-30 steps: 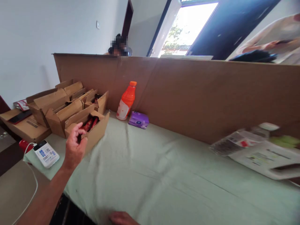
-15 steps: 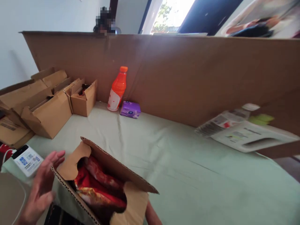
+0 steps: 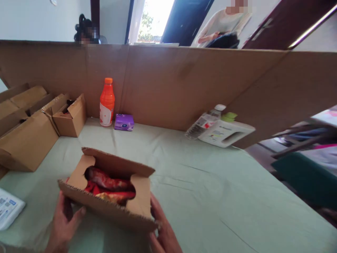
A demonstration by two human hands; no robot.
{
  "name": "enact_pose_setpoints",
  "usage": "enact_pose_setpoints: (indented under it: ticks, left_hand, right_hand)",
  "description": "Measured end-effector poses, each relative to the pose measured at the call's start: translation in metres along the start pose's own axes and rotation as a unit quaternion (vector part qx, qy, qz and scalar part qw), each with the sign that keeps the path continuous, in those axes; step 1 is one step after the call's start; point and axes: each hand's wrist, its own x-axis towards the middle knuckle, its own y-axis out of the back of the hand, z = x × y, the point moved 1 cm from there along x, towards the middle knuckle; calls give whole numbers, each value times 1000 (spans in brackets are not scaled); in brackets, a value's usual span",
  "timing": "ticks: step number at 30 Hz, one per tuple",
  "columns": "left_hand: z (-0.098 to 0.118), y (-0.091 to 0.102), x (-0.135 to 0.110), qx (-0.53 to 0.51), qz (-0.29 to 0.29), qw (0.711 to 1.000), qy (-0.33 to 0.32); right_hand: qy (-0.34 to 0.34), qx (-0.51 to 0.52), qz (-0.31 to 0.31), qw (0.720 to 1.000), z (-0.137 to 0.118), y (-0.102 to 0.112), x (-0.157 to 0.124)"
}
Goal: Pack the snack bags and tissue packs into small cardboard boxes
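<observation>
Between my hands is an open cardboard box (image 3: 105, 207), its two long flaps raised and its notched end flaps folded inward. Red packages (image 3: 110, 181) with shiny wrapping lie inside; their exact kind is not clear. My left hand (image 3: 64, 214) grips the box's left end, thumb along the near side and fingers partly hidden behind it. At the right end, my right hand (image 3: 163, 225) holds the box, its fingers partly covered by the cardboard.
Several cardboard boxes (image 3: 28, 140) stand at the left. An orange bottle (image 3: 107, 102) and a purple tissue pack (image 3: 124, 122) sit by the cardboard wall (image 3: 168, 84). A clear bottle (image 3: 202, 124) and white jug (image 3: 223, 133) lean at right. A white packet (image 3: 10, 209) lies left.
My left hand, apart from the box before, has closed on its left end. The box now sits more level and farther from me. The camera view has swung right.
</observation>
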Motion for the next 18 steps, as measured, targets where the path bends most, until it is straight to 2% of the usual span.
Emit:
enact_pose_setpoints:
  ticks: [3, 5, 9, 12, 18]
  left_hand:
    - [2, -33, -3, -25, -26, 999, -21]
    - [1, -43, -8, -23, -24, 999, -26]
    - [-12, -36, -23, 6, -31, 999, 29]
    - [-20, -31, -36, 17, -5, 999, 51]
    - [-42, -38, -61, 55, 25, 996, 71]
  right_hand:
    - [-18, 10, 23, 1000, 5, 29, 21]
    - [-21, 18, 26, 999, 14, 40, 21]
    - [-53, 0, -10, 999, 34, 39, -4]
    - [-68, 6, -41, 997, 38, 31, -10]
    - [-77, 26, -33, 996, 22, 34, 38]
